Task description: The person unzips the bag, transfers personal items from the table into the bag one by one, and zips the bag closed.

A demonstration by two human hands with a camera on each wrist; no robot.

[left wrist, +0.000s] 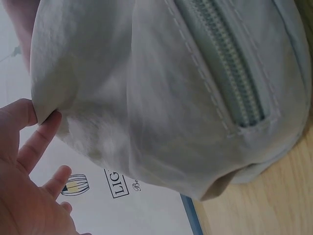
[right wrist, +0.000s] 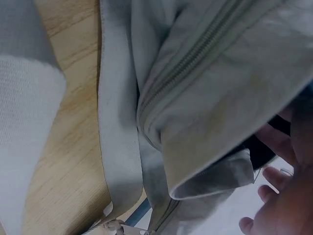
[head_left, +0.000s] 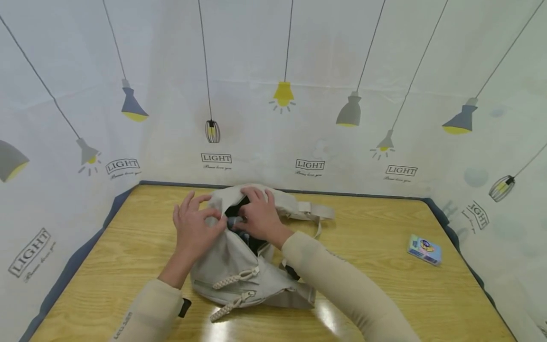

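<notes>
A light beige bag lies on the table with its main compartment unzipped, showing a dark inside. My left hand pinches the fabric edge of the opening between thumb and index finger, the other fingers spread. The left wrist view shows that pinch on the bag's cloth. My right hand reaches into the opening from the other side. A small grey-blue thing shows by its fingers; its kind is unclear. In the right wrist view the right fingertips are partly hidden behind the bag's edge.
Braided zipper pulls hang on the bag's near side. A strap with a buckle extends to the right. Further right on the wooden table lies a small blue card box. A white curtain printed with lamps surrounds the table.
</notes>
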